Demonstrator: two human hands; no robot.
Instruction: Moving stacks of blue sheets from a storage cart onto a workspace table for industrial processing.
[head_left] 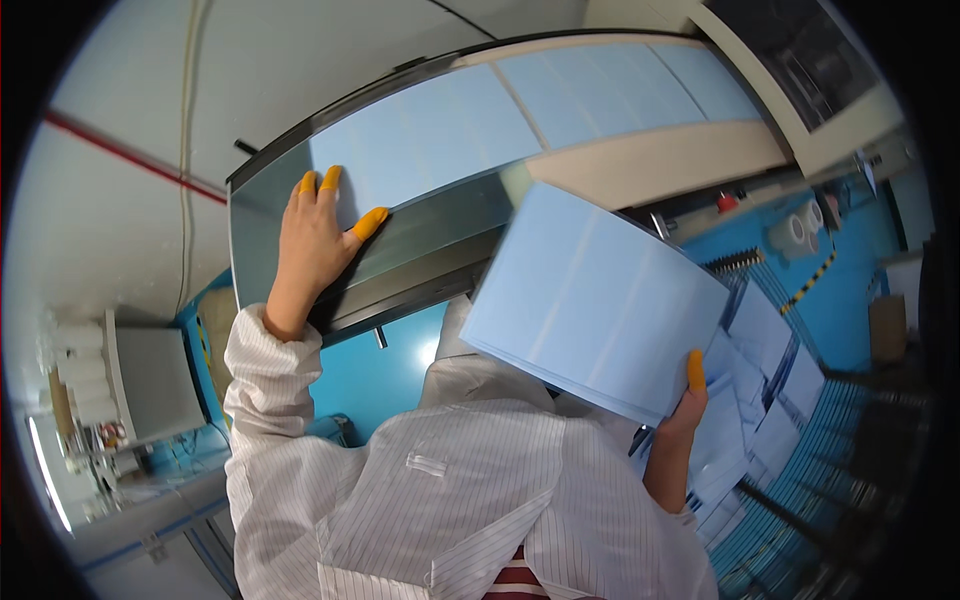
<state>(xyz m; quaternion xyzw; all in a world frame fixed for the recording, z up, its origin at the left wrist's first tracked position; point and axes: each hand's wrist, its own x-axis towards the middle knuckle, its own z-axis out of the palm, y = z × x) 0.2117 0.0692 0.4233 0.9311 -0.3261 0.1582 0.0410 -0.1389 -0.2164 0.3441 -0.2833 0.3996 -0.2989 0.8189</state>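
My left hand [318, 232] rests at the near left corner of a light blue sheet [430, 135] lying flat on a long conveyor table. Yellow finger cots cover its thumb and two fingertips, which are spread apart and touch the sheet. In my right hand [684, 408] is a stack of light blue sheets [600, 300], gripped at its near right corner. The thumb, in a yellow cot, presses on top; the other fingers are hidden beneath. This stack tilts in front of my body, just off the table's near edge.
Further light blue sheets [600, 88] lie along the beige conveyor belt [660, 162], toward a pale machine with a dark window [800, 55]. To my right, a wire rack [830, 440] bears several loose sheets. White rolls [795, 235] stand on the blue floor beyond. A red button [727, 202] sits by the table's edge.
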